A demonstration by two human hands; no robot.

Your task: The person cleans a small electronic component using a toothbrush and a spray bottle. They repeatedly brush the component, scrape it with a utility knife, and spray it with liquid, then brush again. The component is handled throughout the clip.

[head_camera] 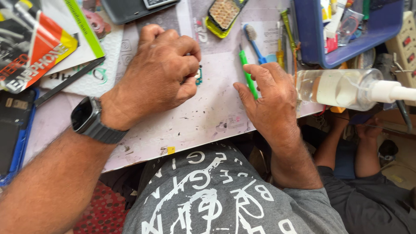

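Observation:
My left hand (158,71) rests on the stained white worktop (203,117) with its fingers curled over a small teal circuit board (199,76), only a corner of which shows. My right hand (271,97) lies flat a little to the right, thumb and forefinger closing around a green pen-like tool (247,73) lying on the table. A dark smartwatch (89,119) is on my left wrist.
A blue toothbrush (255,43) and yellow-handled tools (286,30) lie behind the right hand. A blue tray (342,47) of parts stands at the back right, a clear plastic bottle (338,89) lying beside it. Printed packaging (34,47) and a dark phone (13,125) sit at left.

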